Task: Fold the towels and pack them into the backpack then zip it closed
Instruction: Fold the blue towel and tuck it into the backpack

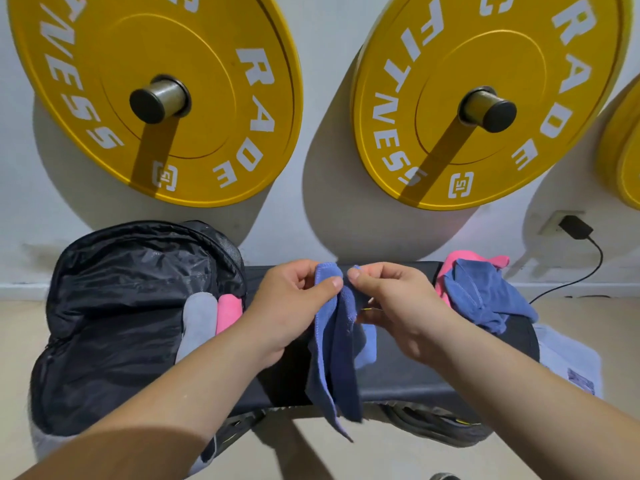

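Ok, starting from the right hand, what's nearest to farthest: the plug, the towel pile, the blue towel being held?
1. Blue towel, pinched in the right hand itself.
2. Towel pile, on the bench to the right.
3. Plug, far right, behind the bench.

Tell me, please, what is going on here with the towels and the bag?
A person is folding towels on a black bench. The left hand and right hand pinch the top edge of a blue towel, which hangs down between them. The open backpack on the left already holds a grey towel and a pink towel. A heap of towels waits at the right end. The backpack is not yet zipped.
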A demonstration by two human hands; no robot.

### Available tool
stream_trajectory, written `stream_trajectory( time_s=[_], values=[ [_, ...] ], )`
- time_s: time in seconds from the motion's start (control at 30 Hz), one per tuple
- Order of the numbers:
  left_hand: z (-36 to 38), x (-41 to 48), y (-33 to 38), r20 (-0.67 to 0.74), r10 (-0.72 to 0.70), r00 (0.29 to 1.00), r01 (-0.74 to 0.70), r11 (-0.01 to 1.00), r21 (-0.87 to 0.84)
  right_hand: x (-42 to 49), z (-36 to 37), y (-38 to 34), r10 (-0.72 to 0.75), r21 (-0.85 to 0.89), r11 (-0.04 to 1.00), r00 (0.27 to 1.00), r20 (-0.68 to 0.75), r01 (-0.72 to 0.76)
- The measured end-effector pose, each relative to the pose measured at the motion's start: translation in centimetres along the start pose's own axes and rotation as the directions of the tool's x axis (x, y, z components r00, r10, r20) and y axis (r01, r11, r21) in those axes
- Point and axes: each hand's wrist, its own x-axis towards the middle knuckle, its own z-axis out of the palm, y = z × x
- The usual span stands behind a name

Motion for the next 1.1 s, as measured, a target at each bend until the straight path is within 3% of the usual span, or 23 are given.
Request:
stream_trajectory(
  time_s=[0.1,0.27,0.33,0.4,0.53,0.7,0.8,0.97,1.1],
  values=[
    [-0.3,-0.1,0.0,-0.039,0.034,0.999,-0.032,0.998,0.048,-0.1,-0.2,-0.3,0.026,0.03,0.999,0.998,0.053,-0.027],
    [0.5,-0.5,-0.5,0.064,0.109,0.992,-0.12,0.969,0.214,-0.1,0.0,-0.5,0.018,0.134,0.991,1.0,0.02,-0.02],
    [0.9,-0.5,-0.4,0.051,0.11,0.993,-0.118,0.977,0.179,0.1,0.0,-0.7,0.001,0.152,0.988,0.998,0.06,-0.01],
    [0.9,-0.3,-0.3,0.042,0.104,0.994,-0.109,0.987,0.119,0.3,-0.2,-0.7,-0.049,0.093,0.995,0.994,0.102,0.04],
    [0.4,-0.3,0.1,0.104,0.118,0.988,-0.131,0.984,0.122,0.0,-0.5,-0.5,-0.237,-0.191,0.945,0.958,0.16,0.265],
    [0.3,-0.4,0.2,0.152,0.099,0.983,-0.118,0.985,0.122,0.6,-0.7,-0.3,-0.396,-0.346,0.852,0.916,0.066,0.394],
    [0.3,-0.3,0.2,0.16,0.091,0.983,-0.108,0.989,0.101,0.8,-0.9,-0.3,-0.396,-0.348,0.856,0.917,0.033,0.383],
    [0.3,-0.1,0.1,0.158,0.053,0.986,-0.063,0.996,0.058,0.8,-1.1,0.0,-0.364,-0.202,0.907,0.93,0.057,0.368],
    [0.3,-0.3,0.2,0.193,0.05,0.98,-0.06,0.997,0.043,1.1,-1.3,0.4,-0.38,-0.238,0.894,0.924,0.05,0.38]
  ],
)
